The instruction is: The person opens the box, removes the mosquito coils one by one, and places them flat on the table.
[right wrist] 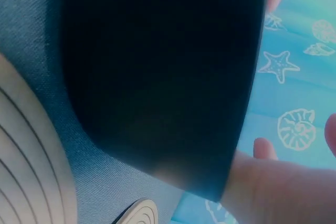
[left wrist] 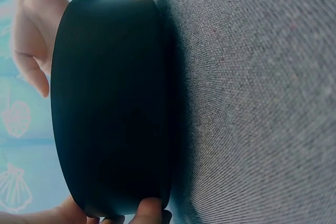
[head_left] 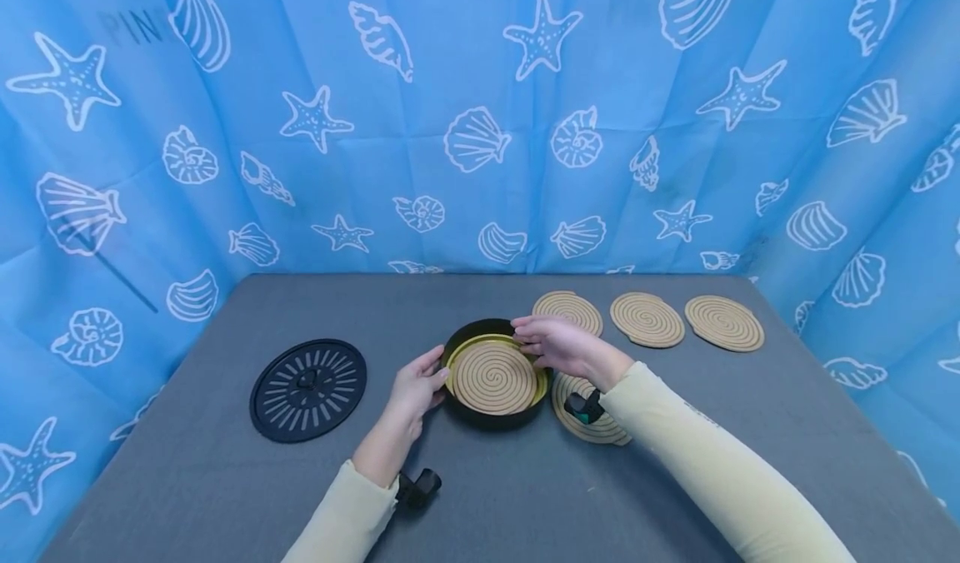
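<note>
A round black mosquito coil holder (head_left: 483,420) with a gold-coloured inside stands on the table, its dark outer wall (left wrist: 113,103) filling much of the left wrist view. Inside it lies a tan spiral mosquito coil (head_left: 494,377). My left hand (head_left: 411,390) grips the holder's left side, with the thumb at the rim and fingers against the outer wall. Over the right rim is my right hand (head_left: 562,346), its fingers loosely extended above the coil and apparently holding nothing. In the right wrist view, part of that hand (right wrist: 278,182) is beside the rim.
A black slotted lid (head_left: 308,391) lies to the left. Another coil (head_left: 588,430) sits right of the holder, partly under my right wrist. Farther back are three more coils, including the middle one (head_left: 647,320). A blue shell-patterned curtain (head_left: 480,188) stands behind the grey table (head_left: 525,496).
</note>
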`<state>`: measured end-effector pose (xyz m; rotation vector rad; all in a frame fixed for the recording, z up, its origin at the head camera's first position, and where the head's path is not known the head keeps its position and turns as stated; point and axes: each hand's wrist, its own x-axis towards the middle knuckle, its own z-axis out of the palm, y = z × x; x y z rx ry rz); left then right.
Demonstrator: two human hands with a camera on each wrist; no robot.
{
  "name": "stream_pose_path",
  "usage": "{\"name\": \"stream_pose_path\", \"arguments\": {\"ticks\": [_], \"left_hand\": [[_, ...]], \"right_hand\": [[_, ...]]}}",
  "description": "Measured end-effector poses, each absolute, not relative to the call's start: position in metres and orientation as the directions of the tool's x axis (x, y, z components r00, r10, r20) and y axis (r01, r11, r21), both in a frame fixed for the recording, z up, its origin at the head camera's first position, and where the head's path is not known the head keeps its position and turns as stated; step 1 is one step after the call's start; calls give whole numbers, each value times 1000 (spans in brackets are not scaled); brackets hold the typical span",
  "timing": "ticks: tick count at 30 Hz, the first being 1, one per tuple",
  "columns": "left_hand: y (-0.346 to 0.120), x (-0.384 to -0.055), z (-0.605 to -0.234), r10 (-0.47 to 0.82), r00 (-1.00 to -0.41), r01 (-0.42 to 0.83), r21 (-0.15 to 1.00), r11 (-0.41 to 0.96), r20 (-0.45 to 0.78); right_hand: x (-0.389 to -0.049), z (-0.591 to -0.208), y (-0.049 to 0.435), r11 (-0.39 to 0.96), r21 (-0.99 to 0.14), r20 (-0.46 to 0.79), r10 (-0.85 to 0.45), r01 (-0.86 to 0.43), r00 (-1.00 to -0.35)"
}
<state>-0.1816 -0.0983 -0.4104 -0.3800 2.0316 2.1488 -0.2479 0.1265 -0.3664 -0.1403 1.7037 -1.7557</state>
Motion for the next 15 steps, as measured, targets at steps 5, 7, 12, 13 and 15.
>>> {"name": "stream_pose_path", "arguments": {"ticks": [5, 7, 12, 13, 15], "left_hand": [[-99, -180, -411, -47, -961, -272, 961, -47, -274], [-98, -180, -412, -45, -962, -266, 963, -46, -268], [-99, -181, -412, -30, -964, -263, 963, -51, -265], [-99, -181, -411, -30, -964, -263, 963, -54, -265], [-99, -181, -411, -33, -964, -262, 963, -60, -264]], "right_hand": [[-251, -370, 119, 158, -911, -407, -490, 381, -771], [-252, -371, 118, 180, -912, -408, -483, 368, -775], [-252, -372, 118, 196, -914, -406, -482, 356, -777], [-252, -372, 118, 197, -914, -405, -485, 354, -775], [-252, -371, 118, 199, -915, -404, -489, 352, -773]]}}
